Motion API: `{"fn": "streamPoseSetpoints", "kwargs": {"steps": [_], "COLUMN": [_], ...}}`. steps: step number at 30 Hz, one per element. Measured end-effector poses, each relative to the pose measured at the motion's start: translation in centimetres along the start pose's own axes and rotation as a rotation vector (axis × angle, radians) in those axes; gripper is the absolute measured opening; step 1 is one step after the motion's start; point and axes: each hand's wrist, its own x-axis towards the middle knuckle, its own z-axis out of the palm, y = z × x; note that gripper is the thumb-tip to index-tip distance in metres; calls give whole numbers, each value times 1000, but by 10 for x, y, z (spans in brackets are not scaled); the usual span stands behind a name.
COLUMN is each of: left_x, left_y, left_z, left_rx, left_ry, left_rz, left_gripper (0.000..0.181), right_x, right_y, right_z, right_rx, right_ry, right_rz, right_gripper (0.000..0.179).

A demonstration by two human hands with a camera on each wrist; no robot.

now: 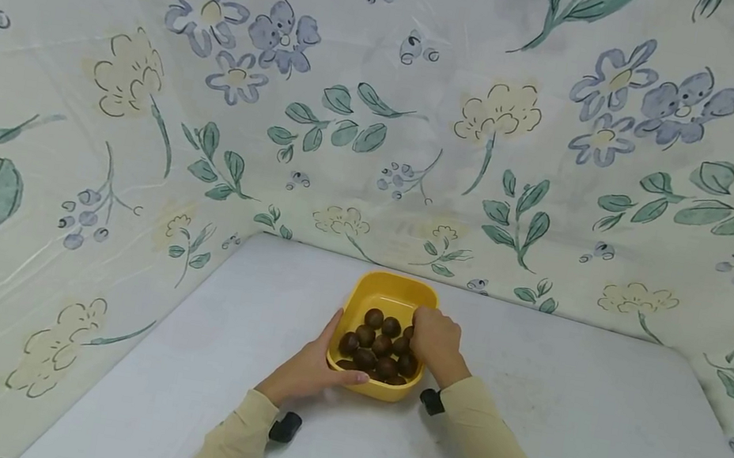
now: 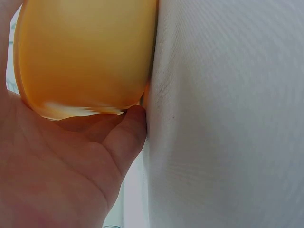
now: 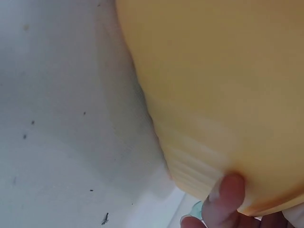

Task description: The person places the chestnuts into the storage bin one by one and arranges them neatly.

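Observation:
A yellow plastic container (image 1: 393, 291), a rounded rectangle, stands on the table with several round, dark brown balls (image 1: 381, 345) inside, mostly towards its near end. My left hand (image 1: 308, 370) holds the near left corner, its thumb along the near rim and its fingers against the left side. In the left wrist view, that hand (image 2: 61, 161) lies against the outer wall of the container (image 2: 90, 57), fingertips low near the table. My right hand (image 1: 437, 342) grips the right rim with curled fingers. The right wrist view shows a fingertip (image 3: 232, 187) pressing the outer wall.
The white tabletop (image 1: 559, 428) spreads around the container. Behind and to the left rises a pale floral sheet (image 1: 424, 142), meeting the table just past the container's far end. A small black device (image 1: 286, 428) sits at each wrist.

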Motion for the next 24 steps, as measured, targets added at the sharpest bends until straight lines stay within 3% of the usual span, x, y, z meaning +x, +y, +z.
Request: {"fn": "streamPoseSetpoints", "kwargs": {"steps": [12,24], "left_x": [5,11], "left_y": [2,-1], "left_z": [5,3], "left_rx": [-3,21], "left_ry": [-18,-12], "left_rz": [-6,10], "left_gripper": [130,131], "right_x": [-7,-34], "right_y": [7,33], "right_z": [0,-21], "right_rx": [0,235], "right_ry": [73,192], "right_rz": [14,-15], "right_gripper": [28,46]}}
